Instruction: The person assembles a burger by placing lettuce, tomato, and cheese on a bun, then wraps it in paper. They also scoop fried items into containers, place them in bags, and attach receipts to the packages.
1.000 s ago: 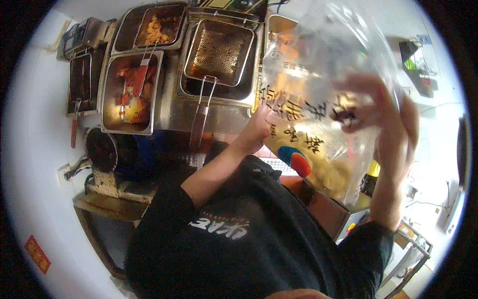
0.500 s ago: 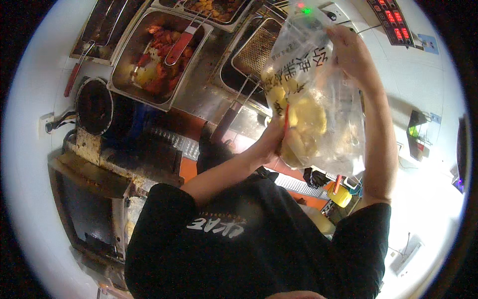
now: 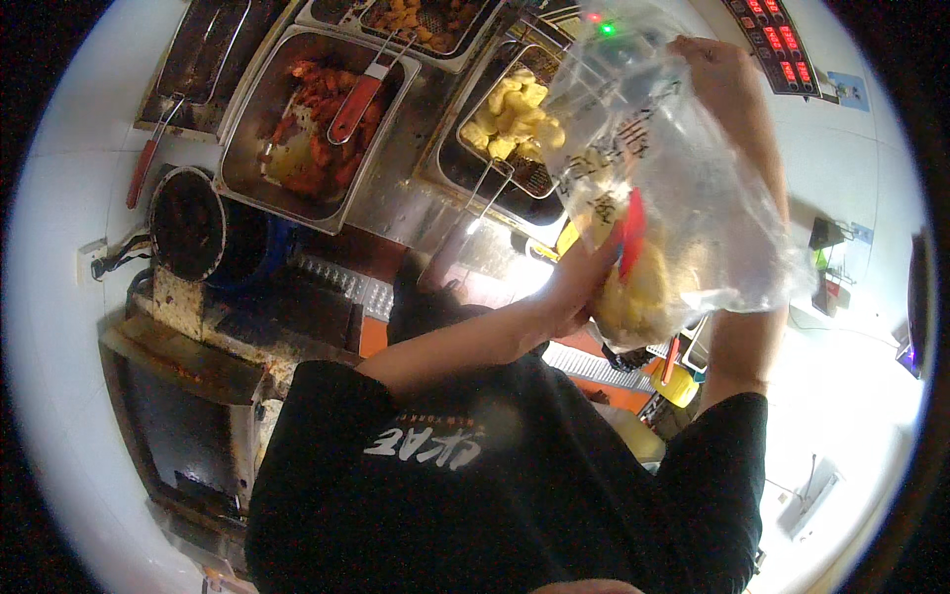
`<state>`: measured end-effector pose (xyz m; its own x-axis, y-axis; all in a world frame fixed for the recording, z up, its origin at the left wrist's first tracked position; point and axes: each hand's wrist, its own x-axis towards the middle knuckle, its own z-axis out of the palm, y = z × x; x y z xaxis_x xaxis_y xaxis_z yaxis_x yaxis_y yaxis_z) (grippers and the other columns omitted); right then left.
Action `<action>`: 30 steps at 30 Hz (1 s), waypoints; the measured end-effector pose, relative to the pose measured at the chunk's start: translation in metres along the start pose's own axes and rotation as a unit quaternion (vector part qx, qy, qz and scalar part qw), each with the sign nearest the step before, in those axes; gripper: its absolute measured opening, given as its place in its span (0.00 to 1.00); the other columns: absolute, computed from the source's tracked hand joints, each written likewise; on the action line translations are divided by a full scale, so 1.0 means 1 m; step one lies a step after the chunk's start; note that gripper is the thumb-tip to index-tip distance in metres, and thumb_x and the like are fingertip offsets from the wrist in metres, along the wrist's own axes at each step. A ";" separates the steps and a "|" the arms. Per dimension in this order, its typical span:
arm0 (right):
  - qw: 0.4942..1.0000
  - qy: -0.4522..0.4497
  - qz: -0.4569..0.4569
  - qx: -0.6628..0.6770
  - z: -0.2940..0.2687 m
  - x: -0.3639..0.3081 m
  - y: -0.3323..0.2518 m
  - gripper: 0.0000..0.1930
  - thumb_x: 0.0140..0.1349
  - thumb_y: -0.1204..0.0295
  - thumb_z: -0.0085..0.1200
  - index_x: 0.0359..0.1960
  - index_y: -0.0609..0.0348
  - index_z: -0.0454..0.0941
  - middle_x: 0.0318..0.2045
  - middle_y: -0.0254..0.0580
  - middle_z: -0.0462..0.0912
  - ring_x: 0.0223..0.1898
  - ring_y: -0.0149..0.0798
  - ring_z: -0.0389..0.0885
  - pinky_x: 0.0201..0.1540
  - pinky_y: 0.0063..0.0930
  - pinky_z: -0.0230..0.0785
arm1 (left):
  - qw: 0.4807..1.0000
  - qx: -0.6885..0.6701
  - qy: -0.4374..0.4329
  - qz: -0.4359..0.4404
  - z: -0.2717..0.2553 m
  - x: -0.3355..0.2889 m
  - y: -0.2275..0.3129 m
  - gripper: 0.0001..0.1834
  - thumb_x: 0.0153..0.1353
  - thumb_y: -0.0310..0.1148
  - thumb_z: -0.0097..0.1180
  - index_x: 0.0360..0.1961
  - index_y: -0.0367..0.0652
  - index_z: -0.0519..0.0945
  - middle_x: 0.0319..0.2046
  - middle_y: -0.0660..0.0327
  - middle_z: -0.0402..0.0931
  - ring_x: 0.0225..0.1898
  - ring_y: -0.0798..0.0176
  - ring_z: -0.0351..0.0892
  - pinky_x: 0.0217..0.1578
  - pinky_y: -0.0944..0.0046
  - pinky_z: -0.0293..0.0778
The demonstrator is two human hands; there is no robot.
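A clear plastic bag (image 3: 693, 168) with dark print hangs tilted between my hands, with yellow pieces (image 3: 643, 302) in its lower part. My left hand (image 3: 579, 282) is closed on the bag's near left side, beside a red strip (image 3: 631, 233) whose kind I cannot tell. Higher up, my right hand (image 3: 722, 74) grips the bag's far end, its fingers partly behind the film. Left of the bag, a wire fry basket (image 3: 539, 178) sits in a fryer well, holding a heap of pale yellow chunks (image 3: 515, 114).
A steel pan (image 3: 233, 163) with reddish food and a red-handled tool (image 3: 354, 109) stands further left. Beyond it is another basket of browned pieces (image 3: 421, 22). A dark round pot (image 3: 188, 223) and an empty basket with a red handle (image 3: 142, 173) are at far left.
Yellow chunks now lie in the fry basket, which was bare before. Both hands and the bag have shifted right, and the bag has tilted and crumpled.
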<state>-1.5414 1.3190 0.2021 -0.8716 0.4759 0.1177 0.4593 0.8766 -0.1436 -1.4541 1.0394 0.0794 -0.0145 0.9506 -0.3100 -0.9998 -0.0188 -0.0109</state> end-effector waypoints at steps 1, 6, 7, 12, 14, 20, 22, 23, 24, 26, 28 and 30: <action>1.000 -0.018 0.021 -0.007 -0.004 0.001 -0.001 0.18 0.75 0.61 0.53 0.53 0.61 0.88 0.33 0.46 0.91 0.34 0.32 0.83 0.45 0.31 0.76 | 1.000 -0.013 -0.001 -0.003 0.003 0.000 -0.001 0.33 0.75 0.58 0.54 0.70 0.49 0.66 0.59 0.61 0.77 0.60 0.60 0.79 0.61 0.53 0.79; 0.994 -0.064 0.088 -0.001 -0.018 0.001 -0.007 0.18 0.74 0.60 0.53 0.53 0.58 0.88 0.33 0.43 0.91 0.34 0.32 0.84 0.45 0.32 0.76 | 1.000 -0.017 -0.001 -0.005 0.008 -0.004 -0.002 0.38 0.73 0.65 0.50 0.70 0.48 0.66 0.59 0.59 0.77 0.61 0.57 0.78 0.62 0.52 0.77; 0.995 -0.058 0.083 0.006 -0.017 -0.001 -0.006 0.18 0.74 0.60 0.53 0.53 0.58 0.88 0.33 0.43 0.90 0.34 0.32 0.84 0.45 0.31 0.76 | 1.000 -0.005 -0.005 0.001 0.008 -0.006 -0.002 0.43 0.71 0.69 0.49 0.72 0.46 0.64 0.61 0.57 0.76 0.62 0.56 0.78 0.63 0.50 0.76; 0.999 -0.019 0.025 0.034 -0.004 -0.002 0.012 0.18 0.75 0.61 0.53 0.52 0.58 0.88 0.31 0.39 0.89 0.32 0.30 0.81 0.44 0.30 0.75 | 0.999 0.008 -0.035 0.011 0.009 -0.010 0.003 0.41 0.71 0.68 0.48 0.71 0.46 0.65 0.56 0.57 0.77 0.55 0.57 0.81 0.56 0.52 0.81; 0.997 0.012 -0.073 0.026 -0.004 0.003 0.021 0.18 0.76 0.60 0.53 0.52 0.58 0.88 0.30 0.36 0.87 0.30 0.29 0.77 0.43 0.28 0.74 | 0.999 0.002 -0.032 -0.003 0.009 -0.009 0.005 0.34 0.75 0.62 0.50 0.69 0.49 0.66 0.53 0.59 0.77 0.50 0.58 0.83 0.52 0.53 0.82; 0.949 -0.152 0.064 0.269 -0.036 -0.004 0.020 0.18 0.77 0.56 0.55 0.50 0.55 0.90 0.26 0.29 0.84 0.25 0.23 0.69 0.31 0.25 0.67 | 0.999 0.001 -0.052 0.006 0.018 -0.022 0.003 0.40 0.75 0.65 0.45 0.72 0.43 0.63 0.57 0.54 0.77 0.58 0.55 0.80 0.58 0.48 0.81; 0.962 -0.110 0.043 0.247 -0.041 -0.018 0.009 0.18 0.77 0.56 0.56 0.50 0.55 0.91 0.25 0.27 0.83 0.24 0.21 0.67 0.28 0.24 0.64 | 0.997 -0.023 -0.079 0.004 0.026 -0.029 0.001 0.40 0.76 0.63 0.44 0.74 0.42 0.62 0.61 0.52 0.75 0.63 0.50 0.78 0.62 0.45 0.79; 0.971 -0.078 0.044 0.223 -0.038 -0.024 0.002 0.18 0.77 0.56 0.55 0.50 0.55 0.91 0.25 0.26 0.83 0.24 0.21 0.68 0.28 0.23 0.63 | 0.993 -0.041 -0.112 0.011 0.030 -0.032 0.001 0.40 0.77 0.63 0.43 0.75 0.41 0.61 0.64 0.51 0.74 0.66 0.48 0.76 0.64 0.43 0.77; 0.978 -0.045 0.046 0.198 -0.038 -0.029 -0.002 0.18 0.77 0.56 0.55 0.50 0.55 0.91 0.24 0.26 0.82 0.24 0.20 0.68 0.27 0.23 0.63 | 0.994 -0.030 -0.108 0.008 0.033 -0.035 0.000 0.41 0.77 0.63 0.43 0.75 0.40 0.60 0.66 0.50 0.72 0.68 0.46 0.74 0.65 0.42 0.76; 0.972 -0.023 0.099 0.213 -0.035 -0.030 -0.008 0.18 0.78 0.56 0.55 0.51 0.55 0.90 0.24 0.26 0.83 0.23 0.20 0.69 0.28 0.23 0.64 | 0.992 -0.006 -0.122 0.015 0.037 -0.039 -0.002 0.42 0.77 0.63 0.43 0.76 0.39 0.57 0.71 0.47 0.67 0.71 0.42 0.70 0.67 0.39 0.74; 0.951 -0.042 0.168 0.255 -0.035 -0.027 -0.006 0.17 0.78 0.57 0.54 0.53 0.54 0.90 0.25 0.27 0.83 0.24 0.21 0.71 0.28 0.23 0.65 | 0.993 -0.007 -0.113 -0.018 0.035 -0.043 -0.006 0.44 0.76 0.63 0.43 0.76 0.38 0.56 0.72 0.47 0.66 0.71 0.42 0.71 0.68 0.40 0.72; 0.918 -0.095 0.244 0.296 -0.041 -0.023 0.005 0.17 0.79 0.58 0.53 0.54 0.53 0.89 0.27 0.28 0.84 0.25 0.21 0.73 0.29 0.23 0.66 | 0.994 0.009 -0.098 -0.052 0.027 -0.047 -0.011 0.44 0.76 0.63 0.43 0.77 0.37 0.56 0.73 0.46 0.65 0.70 0.42 0.71 0.69 0.40 0.71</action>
<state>-1.5117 1.3154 0.2394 -0.6264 0.7318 -0.2685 0.6785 0.3422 -0.6501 -1.4432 1.0030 0.1196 0.0877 0.9893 -0.1168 -0.9961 0.0863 -0.0164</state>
